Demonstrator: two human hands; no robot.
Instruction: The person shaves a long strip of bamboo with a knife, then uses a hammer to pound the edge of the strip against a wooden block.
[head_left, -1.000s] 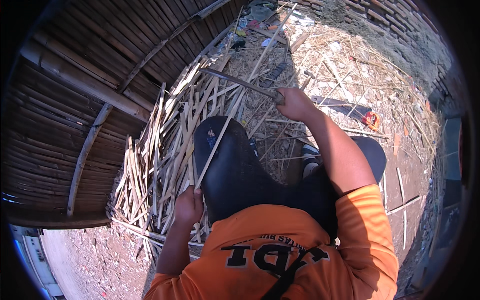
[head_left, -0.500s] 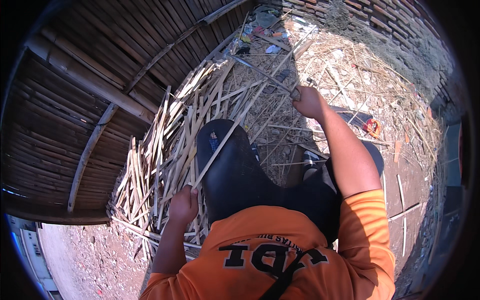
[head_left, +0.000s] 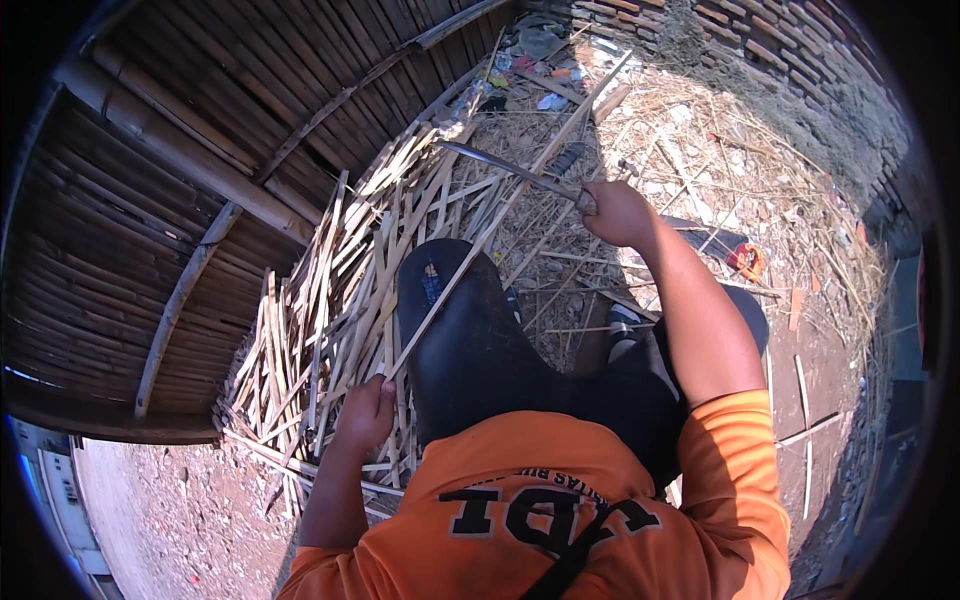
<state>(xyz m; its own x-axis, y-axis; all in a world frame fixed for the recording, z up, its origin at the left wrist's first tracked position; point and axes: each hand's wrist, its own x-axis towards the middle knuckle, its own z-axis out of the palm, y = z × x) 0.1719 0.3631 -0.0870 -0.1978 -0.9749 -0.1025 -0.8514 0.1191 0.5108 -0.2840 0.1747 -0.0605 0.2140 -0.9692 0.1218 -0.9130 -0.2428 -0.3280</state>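
A long pale bamboo strip (head_left: 470, 262) slants from my left hand (head_left: 366, 412) up past my left knee toward the far wall. The left hand is closed round its near end, thumb along it. My right hand (head_left: 617, 214) grips the handle of a long-bladed knife (head_left: 510, 166), reaching out over the ground beyond my knees. The knife's blade points left, crossing the strip in the picture; whether the two touch I cannot tell. Beside my left leg lies a big heap of split bamboo strips (head_left: 335, 300).
A bamboo-slat wall (head_left: 120, 270) with poles rises at the left. A brick wall (head_left: 770, 55) stands at the far right. Shavings and loose strips (head_left: 700, 140) litter the sunlit ground. A red-and-orange object (head_left: 746, 261) lies beyond my right knee. Scattered rubbish (head_left: 535, 40) sits in the far corner.
The knife has come down and slightly toward me, its blade swinging to the left. My left hand's thumb has shifted a little along the bamboo strip, which is still held.
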